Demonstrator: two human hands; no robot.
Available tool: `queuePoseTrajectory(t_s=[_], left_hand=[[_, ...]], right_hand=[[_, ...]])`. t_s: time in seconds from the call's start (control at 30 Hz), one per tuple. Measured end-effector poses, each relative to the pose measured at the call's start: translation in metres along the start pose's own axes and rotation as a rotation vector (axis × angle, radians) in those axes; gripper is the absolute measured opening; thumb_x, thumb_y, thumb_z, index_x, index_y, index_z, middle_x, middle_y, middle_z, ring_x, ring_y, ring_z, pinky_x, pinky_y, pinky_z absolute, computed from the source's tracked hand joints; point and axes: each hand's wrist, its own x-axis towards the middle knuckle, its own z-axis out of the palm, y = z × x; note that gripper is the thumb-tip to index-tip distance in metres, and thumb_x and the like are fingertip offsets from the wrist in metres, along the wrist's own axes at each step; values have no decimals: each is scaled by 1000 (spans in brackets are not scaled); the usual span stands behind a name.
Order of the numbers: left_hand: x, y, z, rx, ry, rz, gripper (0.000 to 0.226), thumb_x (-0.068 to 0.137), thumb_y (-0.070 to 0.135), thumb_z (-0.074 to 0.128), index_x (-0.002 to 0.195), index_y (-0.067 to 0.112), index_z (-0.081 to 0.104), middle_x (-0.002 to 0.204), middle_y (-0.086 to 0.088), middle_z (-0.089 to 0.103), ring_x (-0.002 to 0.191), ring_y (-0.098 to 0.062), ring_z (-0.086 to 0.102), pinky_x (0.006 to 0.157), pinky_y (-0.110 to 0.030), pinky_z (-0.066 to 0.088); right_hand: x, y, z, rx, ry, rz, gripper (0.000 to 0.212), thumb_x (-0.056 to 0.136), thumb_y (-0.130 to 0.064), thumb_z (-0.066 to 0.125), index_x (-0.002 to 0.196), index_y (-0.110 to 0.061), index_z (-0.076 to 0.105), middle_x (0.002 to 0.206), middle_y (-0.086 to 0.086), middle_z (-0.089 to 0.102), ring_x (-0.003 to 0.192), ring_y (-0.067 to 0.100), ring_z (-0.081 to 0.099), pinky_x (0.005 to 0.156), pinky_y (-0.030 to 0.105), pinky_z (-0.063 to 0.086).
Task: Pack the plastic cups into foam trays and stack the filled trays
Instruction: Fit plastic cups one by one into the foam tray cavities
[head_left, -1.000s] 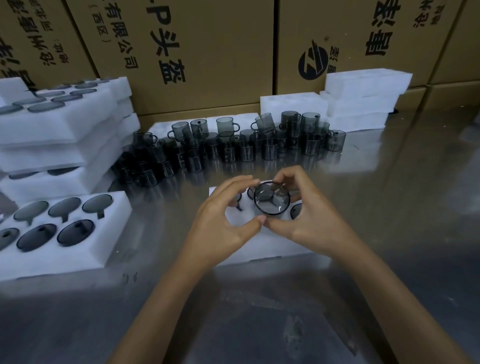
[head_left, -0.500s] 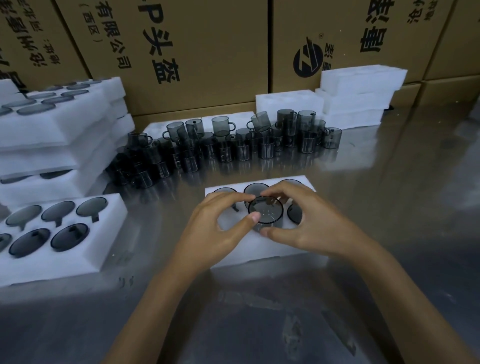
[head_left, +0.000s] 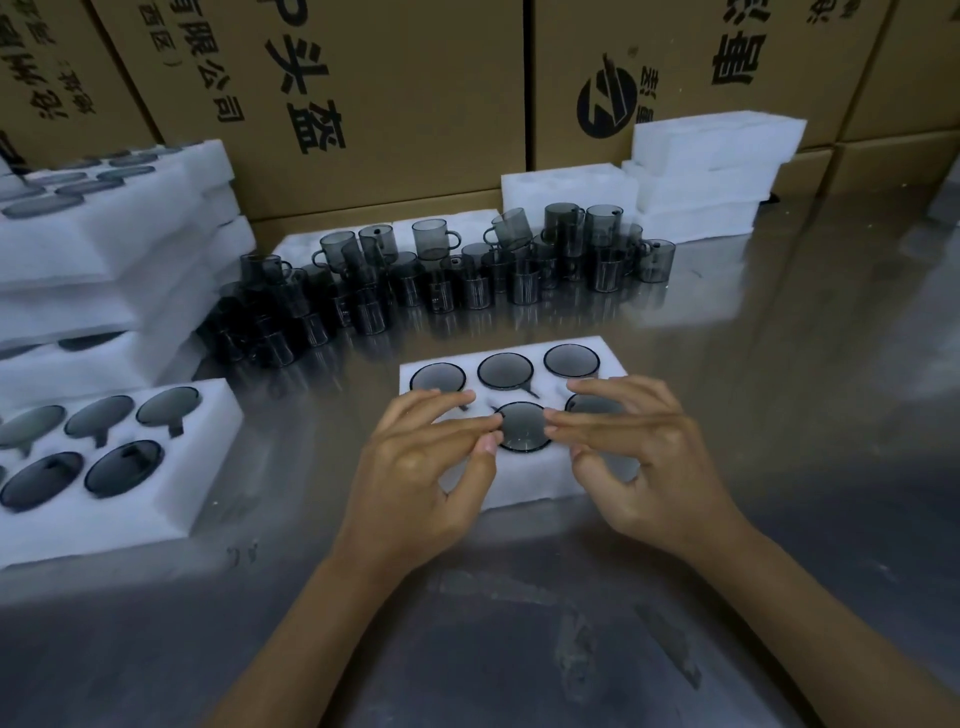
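A white foam tray (head_left: 519, 496) lies on the table in front of me. Its back row holds three smoky grey plastic cups (head_left: 505, 370). A fourth cup (head_left: 522, 428) sits sunk in the front middle slot. My left hand (head_left: 415, 467) and my right hand (head_left: 639, 457) flank that cup, fingers spread, with the fingertips resting on its rim from either side. Another cup (head_left: 587, 404) shows partly under my right fingers. Whatever is in the front left slot is hidden by my left hand. Many loose cups (head_left: 467, 280) stand crowded behind the tray.
A filled foam tray (head_left: 208, 467) lies at the left, with a stack of filled trays (head_left: 104, 249) behind it. Empty foam trays (head_left: 717, 156) are piled at the back right. Cardboard boxes (head_left: 415, 104) wall off the back. The shiny metal table (head_left: 779, 415) extends to the right.
Both hands lowered the cup from above the tray into the front middle slot. The fingers have spread and now only touch its rim.
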Motion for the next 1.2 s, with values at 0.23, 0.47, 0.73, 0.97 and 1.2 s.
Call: queuePoseTrajectory(t_s=[0.23, 0.47, 0.73, 0.97, 1.2], left_hand=[[2, 4, 3, -33, 19, -102, 30, 95, 20, 55, 83, 9, 80, 93, 7, 77, 100, -18, 69, 91, -42, 48], [3, 11, 3, -178, 33, -361, 34, 91, 31, 51, 80, 20, 80, 91, 21, 75, 107, -2, 62, 104, -43, 38], [4, 2, 3, -406, 65, -627, 34, 82, 39, 49, 82, 24, 80, 93, 10, 76, 110, -11, 64, 105, -43, 42], [29, -15, 7, -334, -43, -608, 28, 92, 21, 57, 71, 23, 75, 77, 14, 73, 80, 3, 65, 83, -11, 44], [118, -144, -1, 54, -179, -848, 31, 96, 27, 56, 125, 17, 55, 114, -6, 65, 107, -26, 62, 94, -39, 49]], right_hand=[[0, -2, 5, -20, 58, 65, 26, 80, -20, 58, 86, -14, 82, 96, -8, 77, 94, 20, 69, 91, 32, 47], [0, -5, 10, -8, 112, 109, 26, 82, -21, 58, 83, -13, 82, 94, -9, 77, 95, 20, 66, 91, 28, 45], [18, -14, 23, -210, -65, 206, 25, 86, -22, 58, 101, -16, 78, 101, -10, 75, 100, 19, 63, 87, 30, 41], [45, -10, 28, -311, -298, 252, 20, 90, -24, 56, 98, -19, 74, 104, -8, 69, 100, 19, 58, 82, 28, 37], [119, 25, 61, -150, -365, 421, 28, 95, -29, 52, 116, -21, 68, 130, 1, 58, 124, 24, 43, 103, 41, 37]])
